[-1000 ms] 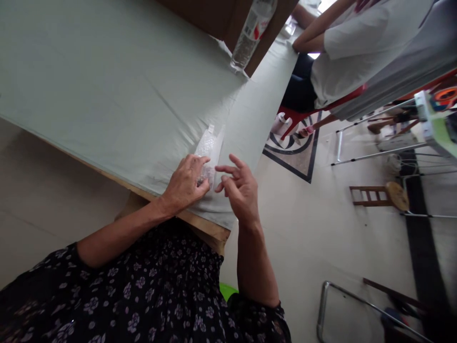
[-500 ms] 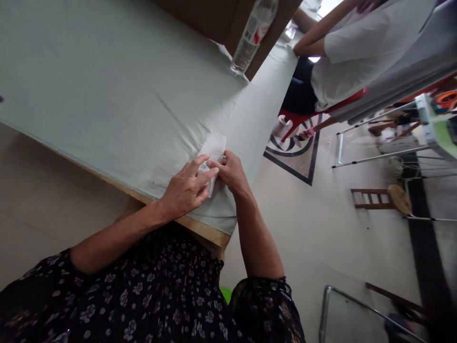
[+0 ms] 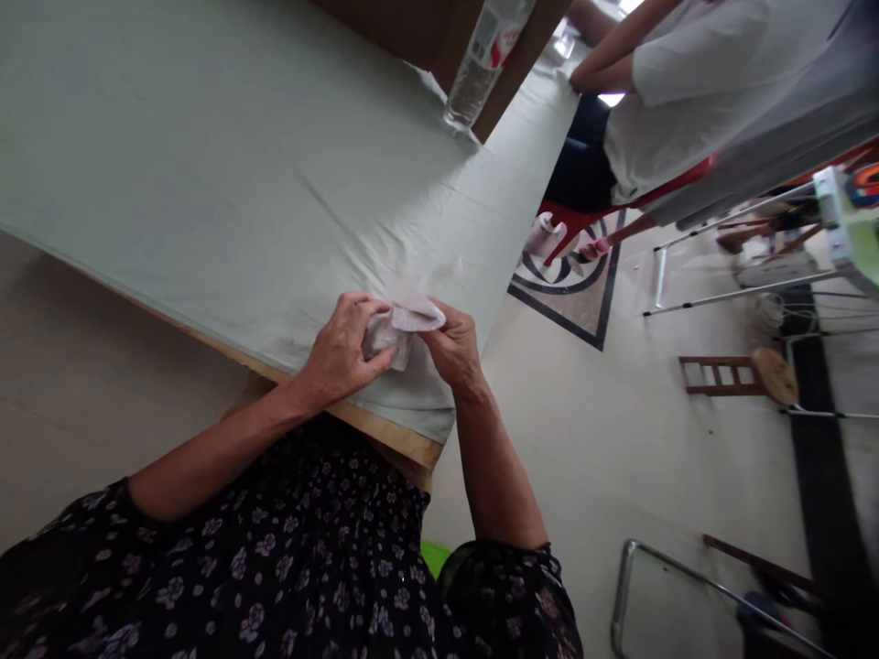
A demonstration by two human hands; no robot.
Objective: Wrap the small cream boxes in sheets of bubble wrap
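Observation:
Over the table's near corner, my right hand (image 3: 454,350) pinches a folded, soft white tissue (image 3: 420,317) between thumb and fingers. My left hand (image 3: 347,346) curls around a crinkled, see-through packet (image 3: 399,355), its thumb along the near side. The tissue lies against the packet's top, and I cannot tell whether it is still partly inside. The far edge of the white material is smeared by motion.
A pale green cloth covers the table (image 3: 206,183). A clear plastic bottle (image 3: 481,69) stands beside a brown box (image 3: 405,32) at the back. A seated person (image 3: 687,101) is at the right, near a stepladder (image 3: 742,297) and a wooden stool (image 3: 738,375).
The white packet lay flat under both hands; now it is lifted and crumpled. My left hand has moved back round it, and my right hand holds the folded tissue up.

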